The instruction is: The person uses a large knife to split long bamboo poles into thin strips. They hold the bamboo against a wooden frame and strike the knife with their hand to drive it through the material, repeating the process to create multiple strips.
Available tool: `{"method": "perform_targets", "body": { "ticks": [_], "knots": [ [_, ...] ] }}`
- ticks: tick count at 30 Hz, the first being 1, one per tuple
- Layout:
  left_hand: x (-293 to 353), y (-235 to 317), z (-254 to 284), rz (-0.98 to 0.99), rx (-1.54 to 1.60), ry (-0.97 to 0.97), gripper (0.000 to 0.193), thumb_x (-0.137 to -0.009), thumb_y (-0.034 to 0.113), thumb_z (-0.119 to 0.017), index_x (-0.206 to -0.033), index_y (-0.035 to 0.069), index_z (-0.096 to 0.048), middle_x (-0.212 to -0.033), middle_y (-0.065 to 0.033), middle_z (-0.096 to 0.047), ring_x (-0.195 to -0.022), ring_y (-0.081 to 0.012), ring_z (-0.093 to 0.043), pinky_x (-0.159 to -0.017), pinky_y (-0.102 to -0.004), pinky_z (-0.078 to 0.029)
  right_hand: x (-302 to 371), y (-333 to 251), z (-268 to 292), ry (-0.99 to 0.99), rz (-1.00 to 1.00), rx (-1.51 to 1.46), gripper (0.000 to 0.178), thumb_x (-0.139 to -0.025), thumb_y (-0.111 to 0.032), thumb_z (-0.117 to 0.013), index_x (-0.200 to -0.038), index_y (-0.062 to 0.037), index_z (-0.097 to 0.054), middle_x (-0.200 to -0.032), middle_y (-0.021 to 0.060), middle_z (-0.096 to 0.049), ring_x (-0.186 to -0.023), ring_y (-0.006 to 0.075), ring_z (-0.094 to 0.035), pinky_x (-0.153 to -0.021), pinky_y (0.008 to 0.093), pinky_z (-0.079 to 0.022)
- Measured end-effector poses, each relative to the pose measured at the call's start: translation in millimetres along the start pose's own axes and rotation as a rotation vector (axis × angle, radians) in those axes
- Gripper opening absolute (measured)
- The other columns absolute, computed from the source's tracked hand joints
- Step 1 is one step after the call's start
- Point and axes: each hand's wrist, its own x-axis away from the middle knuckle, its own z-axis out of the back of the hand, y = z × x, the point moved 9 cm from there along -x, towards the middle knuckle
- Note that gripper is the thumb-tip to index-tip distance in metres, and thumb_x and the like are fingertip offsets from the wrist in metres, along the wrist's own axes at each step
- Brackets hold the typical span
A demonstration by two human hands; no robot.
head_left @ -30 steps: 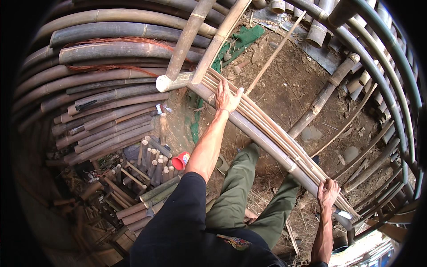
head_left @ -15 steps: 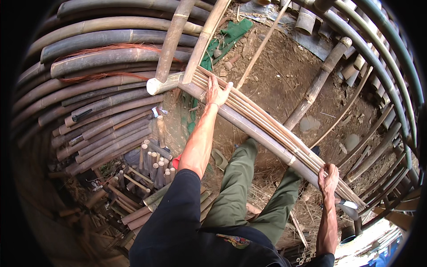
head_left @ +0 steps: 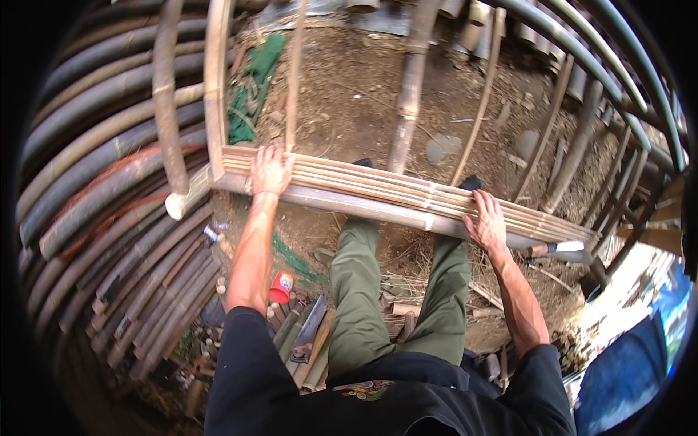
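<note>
Several long, thin bamboo strips [head_left: 378, 182] lie side by side along a thick bamboo pole [head_left: 349, 204] that runs crosswise in front of me. Near the strips' left end, my left hand [head_left: 270, 171] rests palm down on them with its fingers stretched out. My right hand [head_left: 487, 220] touches the near edge of the bundle farther right, fingers spread forward and thumb apart. Beyond it, at the pole's right end, lies a knife [head_left: 560, 248] with a brown handle and a bright blade.
Bamboo poles [head_left: 109, 123] are stacked at the left; a bamboo frame [head_left: 618, 80] curves along the right. Below my left arm are a red container [head_left: 281, 286] and a wide-bladed tool [head_left: 308, 330]. Green netting [head_left: 254, 87] lies on the dirt, a blue sheet [head_left: 629, 370] at lower right.
The view has turned, so the pole looks more level. My right hand has slid left along the strips, away from the knife; its fingers look looser. My left hand stays near the left end.
</note>
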Motion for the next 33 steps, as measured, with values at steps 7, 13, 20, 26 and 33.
{"method": "perform_targets", "body": {
  "ticks": [7,13,20,26,33],
  "knots": [
    [-1,119,56,-0.301,-0.039,0.142,0.056,-0.085,0.027,-0.061,-0.133,0.001,-0.046,-0.138,-0.0217,-0.044,-0.132,-0.0375,-0.037,-0.106,-0.0486,-0.034,20,2,10,0.129,-0.08,0.0,0.065,-0.077,-0.022,-0.064,-0.136,-0.0017,-0.042,-0.14,0.021,-0.039,-0.133,0.0392,-0.035,-0.112,0.0451,-0.029],
    [70,390,79,-0.894,0.227,-0.061,0.032,-0.086,0.024,-0.062,-0.108,0.001,-0.061,-0.108,-0.0182,-0.06,-0.102,-0.0351,-0.057,-0.091,-0.0408,-0.047,103,62,37,0.548,-0.562,-0.499,0.059,-0.077,-0.015,-0.064,-0.132,-0.0036,-0.045,-0.134,0.0191,-0.04,-0.12,0.0378,-0.042,-0.102,0.046,-0.04],
    [128,611,29,-0.997,0.182,-0.3,0.05,-0.088,0.037,-0.061,-0.118,-0.004,-0.059,-0.119,-0.026,-0.057,-0.112,-0.0386,-0.055,-0.098,-0.0417,-0.044,261,239,-6,1.01,-1.421,-0.602,0.064,-0.08,-0.025,-0.069,-0.133,-0.0041,-0.039,-0.123,0.0192,-0.041,-0.115,0.0353,-0.044,-0.093,0.0472,-0.044],
    [94,657,-44,-0.731,0.194,-0.519,0.052,-0.081,0.044,-0.069,-0.103,-0.002,-0.066,-0.103,-0.0237,-0.064,-0.095,-0.0352,-0.061,-0.085,-0.0406,-0.048,253,315,-32,0.915,-1.503,-1.05,0.075,-0.078,-0.033,-0.074,-0.136,-0.0036,-0.035,-0.122,0.0199,-0.042,-0.11,0.0381,-0.05,-0.09,0.049,-0.045],
    [94,648,-68,-0.531,0.328,-0.887,0.039,-0.086,0.04,-0.069,-0.088,0.001,-0.066,-0.081,-0.0016,-0.063,-0.075,-0.011,-0.052,-0.069,-0.028,-0.044,258,321,-35,1.102,-1.505,-0.987,0.059,-0.08,-0.02,-0.072,-0.128,-0.004,-0.041,-0.116,0.0189,-0.045,-0.108,0.0358,-0.051,-0.091,0.0463,-0.044]
  ]
}}
